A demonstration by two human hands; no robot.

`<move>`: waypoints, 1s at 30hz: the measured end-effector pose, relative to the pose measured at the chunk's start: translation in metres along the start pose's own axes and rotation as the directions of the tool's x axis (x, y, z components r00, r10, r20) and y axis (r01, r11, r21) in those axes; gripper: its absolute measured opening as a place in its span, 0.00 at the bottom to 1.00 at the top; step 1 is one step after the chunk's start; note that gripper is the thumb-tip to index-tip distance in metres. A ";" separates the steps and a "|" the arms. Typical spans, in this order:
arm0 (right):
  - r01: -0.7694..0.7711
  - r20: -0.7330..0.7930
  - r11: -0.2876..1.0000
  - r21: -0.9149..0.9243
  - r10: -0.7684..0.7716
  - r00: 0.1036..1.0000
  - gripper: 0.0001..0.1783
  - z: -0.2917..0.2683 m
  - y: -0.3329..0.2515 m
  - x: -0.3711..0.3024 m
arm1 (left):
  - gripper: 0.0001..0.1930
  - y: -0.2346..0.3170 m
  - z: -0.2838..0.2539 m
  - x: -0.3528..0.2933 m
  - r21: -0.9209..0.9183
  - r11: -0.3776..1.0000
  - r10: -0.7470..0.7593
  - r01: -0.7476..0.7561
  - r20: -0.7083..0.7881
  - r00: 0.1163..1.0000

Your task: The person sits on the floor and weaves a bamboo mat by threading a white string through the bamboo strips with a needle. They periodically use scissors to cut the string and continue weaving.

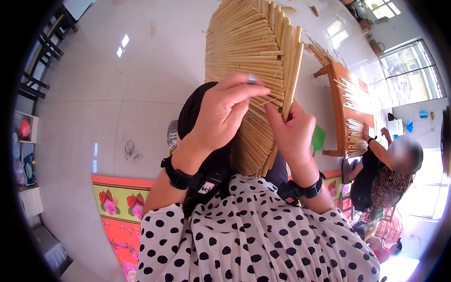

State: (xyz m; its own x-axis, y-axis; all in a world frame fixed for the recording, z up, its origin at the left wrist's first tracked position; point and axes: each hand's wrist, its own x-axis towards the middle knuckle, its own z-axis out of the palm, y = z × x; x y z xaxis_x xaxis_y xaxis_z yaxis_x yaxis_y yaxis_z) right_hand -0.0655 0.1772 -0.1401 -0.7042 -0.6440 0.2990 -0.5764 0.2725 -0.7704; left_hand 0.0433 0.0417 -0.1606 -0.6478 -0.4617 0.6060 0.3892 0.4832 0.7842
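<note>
A panel of pale, straw-coloured stalks (244, 51) laid side by side stands tilted across my lap, with thicker stalks along its right edge. My right hand (293, 131) grips that edge, its thumb on the face and its fingers round the back. Over the panel's face, my left hand (225, 105) has its fingers drawn together and pointing right; a ring is on one finger. Between left fingertips and right thumb lies a thin pale strip (268, 101). Whether the left fingers pinch a part of it is hidden.
At right, a person (390, 174) sits at a low wooden bench (336, 117), hands on bundles of pale stalks (357, 136). Stalk scraps (322, 51) litter the tiled floor beyond the panel. A flowered red mat (120, 221) lies beside me; dark stools (42, 56) stand far left.
</note>
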 end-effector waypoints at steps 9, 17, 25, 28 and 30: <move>0.091 0.110 0.996 0.024 -0.093 0.990 0.10 -0.010 0.002 0.000 | 0.16 -0.011 0.004 0.009 0.133 0.989 0.048 -0.063 0.109 0.993; 0.086 0.076 0.995 -0.046 -0.082 0.994 0.17 -0.006 0.000 -0.005 | 0.16 -0.023 0.018 -0.002 0.137 0.970 0.204 -0.199 -0.026 0.979; 0.063 0.046 0.994 -0.094 -0.059 0.997 0.16 -0.002 -0.003 -0.008 | 0.16 -0.023 0.022 -0.006 0.119 0.982 0.156 -0.149 -0.052 0.986; 0.046 0.031 0.999 -0.027 -0.045 0.998 0.17 -0.002 -0.008 -0.006 | 0.17 -0.019 0.014 0.000 0.091 0.992 0.083 -0.084 0.013 0.996; 0.009 0.021 0.999 -0.031 -0.008 1.000 0.18 -0.002 -0.012 -0.003 | 0.17 -0.016 0.009 0.005 0.087 0.993 0.079 -0.084 0.059 0.995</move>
State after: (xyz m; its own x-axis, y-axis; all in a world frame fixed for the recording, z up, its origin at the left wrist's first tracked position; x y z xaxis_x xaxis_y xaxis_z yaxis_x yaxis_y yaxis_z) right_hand -0.0577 0.1774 -0.1302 -0.6903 -0.6613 0.2935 -0.5955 0.2890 -0.7496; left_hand 0.0282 0.0381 -0.1709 -0.6523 -0.3773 0.6574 0.3841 0.5833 0.7157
